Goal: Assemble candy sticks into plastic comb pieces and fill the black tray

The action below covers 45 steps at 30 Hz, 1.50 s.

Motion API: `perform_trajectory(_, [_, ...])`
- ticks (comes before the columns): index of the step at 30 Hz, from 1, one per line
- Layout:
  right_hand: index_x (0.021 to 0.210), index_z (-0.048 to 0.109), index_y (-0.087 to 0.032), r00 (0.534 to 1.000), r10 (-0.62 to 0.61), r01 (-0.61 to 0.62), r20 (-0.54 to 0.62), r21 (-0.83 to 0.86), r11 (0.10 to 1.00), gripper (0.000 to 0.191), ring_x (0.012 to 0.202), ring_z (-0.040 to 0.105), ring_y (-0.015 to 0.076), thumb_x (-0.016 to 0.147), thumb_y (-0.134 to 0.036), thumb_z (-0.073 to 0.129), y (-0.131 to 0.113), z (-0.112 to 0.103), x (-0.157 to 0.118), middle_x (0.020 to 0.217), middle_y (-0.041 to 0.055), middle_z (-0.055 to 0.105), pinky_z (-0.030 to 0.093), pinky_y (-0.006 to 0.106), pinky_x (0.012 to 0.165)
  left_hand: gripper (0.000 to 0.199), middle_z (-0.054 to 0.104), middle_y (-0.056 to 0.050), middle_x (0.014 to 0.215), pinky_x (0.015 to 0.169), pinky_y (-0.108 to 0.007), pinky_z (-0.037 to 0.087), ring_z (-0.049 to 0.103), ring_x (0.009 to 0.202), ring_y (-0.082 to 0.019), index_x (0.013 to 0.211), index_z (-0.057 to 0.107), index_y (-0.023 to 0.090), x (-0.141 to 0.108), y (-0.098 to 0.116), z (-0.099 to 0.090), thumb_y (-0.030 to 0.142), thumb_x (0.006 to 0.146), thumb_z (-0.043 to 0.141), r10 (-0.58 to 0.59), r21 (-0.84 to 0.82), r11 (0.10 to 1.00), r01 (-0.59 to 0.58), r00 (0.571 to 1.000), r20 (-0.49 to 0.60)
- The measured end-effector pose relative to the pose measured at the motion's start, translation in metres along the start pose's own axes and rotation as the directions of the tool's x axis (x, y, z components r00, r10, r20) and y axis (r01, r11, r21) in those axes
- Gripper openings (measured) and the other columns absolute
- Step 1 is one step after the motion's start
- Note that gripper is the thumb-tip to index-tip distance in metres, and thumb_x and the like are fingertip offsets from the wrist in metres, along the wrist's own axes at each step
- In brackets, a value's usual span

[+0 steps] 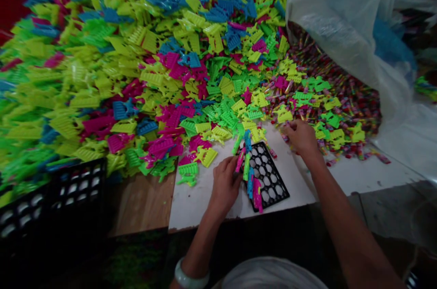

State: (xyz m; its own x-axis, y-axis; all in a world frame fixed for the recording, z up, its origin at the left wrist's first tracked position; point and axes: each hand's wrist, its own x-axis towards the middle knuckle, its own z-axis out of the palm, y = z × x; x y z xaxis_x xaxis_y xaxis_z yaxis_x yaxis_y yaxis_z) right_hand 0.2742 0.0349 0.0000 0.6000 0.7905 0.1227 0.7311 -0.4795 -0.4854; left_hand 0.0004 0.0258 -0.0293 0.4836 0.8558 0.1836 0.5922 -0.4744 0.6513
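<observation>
A black plastic tray [268, 173] with rows of round holes lies on the white board in front of me. Along its left side stand several bright pink, green and blue plastic pieces [251, 182]. My left hand [226, 184] is closed at that left edge, fingers against the tray and a pink piece; what it grips is partly hidden. To the right, my right hand [302, 136] has its fingers pinched together at the near edge of a heap of small, colourful wrapped tubes [355, 93]. Anything in that pinch is too small to make out.
A large heap of yellow, green, pink and blue ribbed plastic pieces [136, 66] fills the back and left. More black trays [78, 186] sit at the lower left. A clear plastic bag [341, 16] drapes over the tubes. The white board [201, 202] ends near my body.
</observation>
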Motion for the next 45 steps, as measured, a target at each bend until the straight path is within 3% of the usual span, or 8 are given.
perform_trajectory(5, [0.086, 0.05, -0.019, 0.948, -0.066, -0.172, 0.312, 0.675, 0.718, 0.031, 0.05, 0.063, 0.0174, 0.077, -0.044, 0.065, -0.018, 0.001, -0.045, 0.062, -0.0008, 0.063, 0.051, 0.026, 0.049, 0.047, 0.058, -0.01, 0.121, 0.094, -0.043, 0.043, 0.052, 0.113, -0.026, 0.127, 0.052, 0.021, -0.001, -0.003, 0.002, 0.016, 0.079, 0.052, 0.015, 0.0, 1.0, -0.015, 1.0, 0.006])
perform_trajectory(9, [0.083, 0.05, -0.02, 0.838, -0.223, -0.317, 0.497, 0.777, 0.544, 0.037, 0.047, 0.062, 0.0175, 0.072, -0.049, 0.07, -0.041, 0.02, -0.072, 0.056, -0.0017, 0.063, 0.051, 0.026, 0.046, 0.045, 0.057, -0.011, 0.122, 0.095, -0.044, 0.042, 0.051, 0.114, -0.027, 0.125, 0.053, 0.019, -0.001, -0.007, 0.004, 0.017, 0.08, 0.05, 0.02, 0.01, 1.0, -0.02, 1.0, 0.021])
perform_trajectory(17, [0.086, 0.049, -0.024, 0.915, -0.3, 0.046, 0.271, 0.667, 0.744, 0.008, 0.046, 0.057, 0.0129, 0.084, -0.029, 0.055, -0.048, 0.037, -0.094, 0.061, -0.0054, 0.058, 0.044, 0.022, 0.044, 0.044, 0.057, -0.012, 0.121, 0.094, -0.044, 0.042, 0.052, 0.114, -0.027, 0.127, 0.052, 0.019, -0.001, -0.004, 0.002, 0.022, 0.083, 0.051, 0.026, 0.017, 1.0, -0.026, 0.999, 0.034])
perform_trajectory(22, [0.093, 0.044, -0.025, 0.904, -0.275, -0.059, 0.327, 0.733, 0.677, 0.013, 0.04, 0.054, 0.0131, 0.087, -0.033, 0.051, -0.049, 0.041, -0.094, 0.06, -0.0069, 0.055, 0.041, 0.022, 0.04, 0.042, 0.057, -0.013, 0.122, 0.093, -0.046, 0.042, 0.051, 0.113, -0.027, 0.127, 0.053, 0.019, -0.002, -0.008, 0.005, 0.023, 0.086, 0.047, 0.043, 0.02, 0.999, -0.043, 0.999, 0.016])
perform_trajectory(32, [0.094, 0.053, -0.023, 0.812, -0.446, 0.152, 0.377, 0.6, 0.785, 0.009, 0.051, 0.055, 0.0115, 0.087, -0.022, 0.047, -0.039, 0.023, -0.07, 0.067, -0.005, 0.059, 0.042, 0.021, 0.052, 0.042, 0.059, -0.013, 0.119, 0.089, -0.044, 0.045, 0.054, 0.11, -0.027, 0.127, 0.053, 0.019, -0.002, -0.014, 0.007, 0.024, 0.087, 0.046, 0.102, 0.072, 0.992, -0.1, 0.994, -0.029])
perform_trajectory(35, [0.095, 0.056, -0.02, 0.972, -0.236, 0.213, 0.018, 0.365, 0.906, 0.012, 0.067, 0.059, 0.015, 0.088, -0.025, 0.048, -0.016, 0.003, -0.02, 0.089, 0.003, 0.062, 0.047, 0.026, 0.063, 0.043, 0.059, -0.012, 0.12, 0.089, -0.044, 0.046, 0.054, 0.111, -0.027, 0.128, 0.053, 0.02, -0.002, -0.013, 0.007, 0.022, 0.085, 0.047, 0.107, 0.092, 0.99, -0.103, 0.993, -0.041])
perform_trajectory(39, [0.117, 0.056, -0.015, 0.934, -0.076, 0.047, -0.35, -0.092, 0.995, 0.036, 0.099, 0.055, 0.0256, 0.085, -0.011, 0.04, 0.015, -0.026, 0.054, 0.115, 0.0156, 0.053, 0.046, 0.034, 0.078, 0.042, 0.059, -0.014, 0.118, 0.086, -0.044, 0.047, 0.055, 0.108, -0.028, 0.127, 0.053, 0.018, -0.002, -0.015, 0.008, 0.023, 0.085, 0.048, 0.146, 0.113, 0.984, -0.138, 0.987, -0.067])
perform_trajectory(45, [0.135, 0.048, -0.025, 0.951, -0.284, 0.167, -0.124, -0.567, 0.807, 0.045, 0.111, 0.047, 0.0325, 0.093, -0.014, 0.037, 0.014, -0.046, 0.105, 0.127, 0.0167, 0.045, 0.041, 0.042, 0.087, 0.042, 0.06, -0.013, 0.116, 0.085, -0.045, 0.048, 0.056, 0.106, -0.028, 0.127, 0.053, 0.019, -0.002, -0.018, 0.009, 0.024, 0.087, 0.046, 0.176, 0.125, 0.978, -0.165, 0.981, -0.086])
